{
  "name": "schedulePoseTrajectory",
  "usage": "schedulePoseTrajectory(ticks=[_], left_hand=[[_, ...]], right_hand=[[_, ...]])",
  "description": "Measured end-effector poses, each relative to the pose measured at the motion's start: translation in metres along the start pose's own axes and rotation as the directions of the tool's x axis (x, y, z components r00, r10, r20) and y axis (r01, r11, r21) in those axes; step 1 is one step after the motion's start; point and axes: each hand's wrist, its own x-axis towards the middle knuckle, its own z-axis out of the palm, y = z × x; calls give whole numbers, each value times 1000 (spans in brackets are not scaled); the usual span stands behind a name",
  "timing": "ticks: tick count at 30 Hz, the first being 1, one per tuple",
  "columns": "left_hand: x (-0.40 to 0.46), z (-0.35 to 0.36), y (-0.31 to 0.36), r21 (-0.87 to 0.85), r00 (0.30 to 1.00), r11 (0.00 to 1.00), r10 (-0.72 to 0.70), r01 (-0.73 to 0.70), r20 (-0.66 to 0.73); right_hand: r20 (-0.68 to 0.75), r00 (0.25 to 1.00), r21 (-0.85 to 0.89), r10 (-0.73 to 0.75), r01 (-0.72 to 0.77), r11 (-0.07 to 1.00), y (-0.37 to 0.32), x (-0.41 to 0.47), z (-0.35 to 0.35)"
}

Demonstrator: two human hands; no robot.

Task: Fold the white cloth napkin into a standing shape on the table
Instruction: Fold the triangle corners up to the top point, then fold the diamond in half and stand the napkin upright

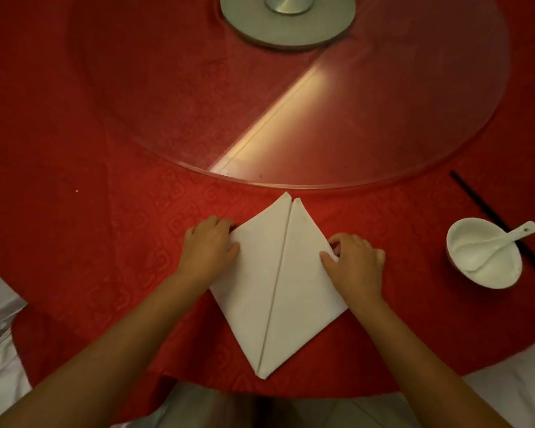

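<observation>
The white cloth napkin (278, 285) lies flat on the red tablecloth (105, 242) near the table's front edge. It is folded into a diamond with a seam running from its far tip to its near tip. My left hand (209, 247) pinches the napkin's left corner, fingers curled around the edge. My right hand (354, 261) grips the right corner in the same way, thumb on top of the cloth.
A glass turntable (322, 103) on a round metal base (288, 21) fills the middle of the table. At the right stand a white bowl (484, 254) with a white spoon (519, 231) in it, and a black chopstick (488, 214) behind it.
</observation>
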Motion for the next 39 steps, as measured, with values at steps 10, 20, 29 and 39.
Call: schedulePoseTrajectory(ticks=[10,20,29,39], left_hand=[[24,-14,4,-266,956,962,15,67,292],[2,-125,17,-448,962,852,228,-271,-148],[-65,-129,18,-108,755,769,575,-630,-315],[-107,-22,-31,88,826,821,563,-564,36]], right_hand=[[228,969,120,98,-128,984,-14,14,-5],[-38,972,584,-233,210,784,-50,16,-138],[-156,807,175,-569,590,789,-25,-40,-162],[68,949,-102,-309,315,944,49,-98,-51]])
